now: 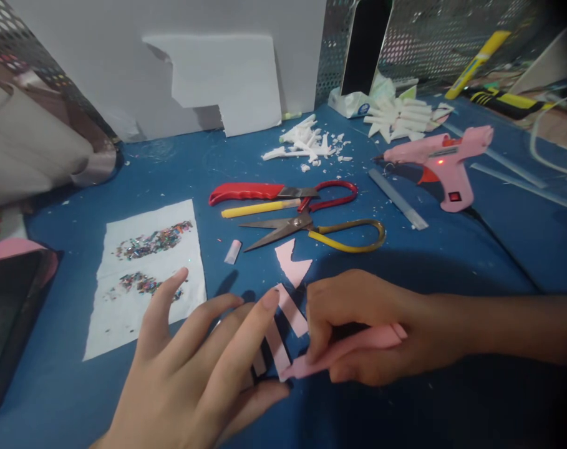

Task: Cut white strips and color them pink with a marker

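Note:
My left hand (189, 368) lies with its fingers spread over several narrow pale pink paper strips. Its index fingertip rests by the top of one strip (277, 349), and the thumb is near that strip's lower end. My right hand (367, 324) is closed around a slim pink pen-like tool (358, 346), whose exact kind I cannot make out. The tool's narrow tip meets the lower end of the strip. Another pink strip (292, 312) lies between the hands, with a torn pink paper scrap (293, 262) just beyond. Part of the strips is hidden under my left fingers.
Scissors with yellow handles (302, 224), a red-handled cutting tool (250, 192) and a yellow pen (259, 207) lie ahead. Glitter sits on white paper (100, 324) at left. A pink glue gun (445, 159), its light lit, and a phone (12, 312) flank the workspace.

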The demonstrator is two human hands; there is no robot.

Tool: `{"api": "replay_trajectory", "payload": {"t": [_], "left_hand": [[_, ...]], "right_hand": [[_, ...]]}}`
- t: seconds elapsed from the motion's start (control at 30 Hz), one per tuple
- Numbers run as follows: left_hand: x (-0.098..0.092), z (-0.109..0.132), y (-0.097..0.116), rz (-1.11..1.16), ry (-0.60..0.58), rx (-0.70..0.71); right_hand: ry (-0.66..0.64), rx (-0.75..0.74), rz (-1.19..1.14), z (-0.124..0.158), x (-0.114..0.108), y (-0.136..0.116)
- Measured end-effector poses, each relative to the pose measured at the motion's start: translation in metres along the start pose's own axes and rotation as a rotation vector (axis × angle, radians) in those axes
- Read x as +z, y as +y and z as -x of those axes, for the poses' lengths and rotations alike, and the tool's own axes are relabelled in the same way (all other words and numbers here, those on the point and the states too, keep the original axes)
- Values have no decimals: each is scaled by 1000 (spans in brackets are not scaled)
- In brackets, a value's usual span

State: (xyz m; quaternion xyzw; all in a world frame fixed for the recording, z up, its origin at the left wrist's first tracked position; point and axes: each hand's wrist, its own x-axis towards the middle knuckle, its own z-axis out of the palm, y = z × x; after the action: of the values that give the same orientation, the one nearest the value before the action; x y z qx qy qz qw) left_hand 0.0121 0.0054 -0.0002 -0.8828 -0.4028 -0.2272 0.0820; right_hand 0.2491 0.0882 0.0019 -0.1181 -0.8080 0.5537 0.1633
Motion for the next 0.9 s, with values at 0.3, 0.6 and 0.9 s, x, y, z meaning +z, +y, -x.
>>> {"api": "replay_trajectory", "payload": {"t": [0.3, 0.6, 0.9], "left_hand": [[-5, 3, 4, -48, -69, -18], [-5, 3, 3, -50, -81, -18], [-5, 3, 3, -53, -83, -19]], "right_hand": [[-24, 15, 14, 1, 0, -1], [-20, 7, 21, 2, 1, 0], [-15, 35, 11, 1, 0, -3]]}}
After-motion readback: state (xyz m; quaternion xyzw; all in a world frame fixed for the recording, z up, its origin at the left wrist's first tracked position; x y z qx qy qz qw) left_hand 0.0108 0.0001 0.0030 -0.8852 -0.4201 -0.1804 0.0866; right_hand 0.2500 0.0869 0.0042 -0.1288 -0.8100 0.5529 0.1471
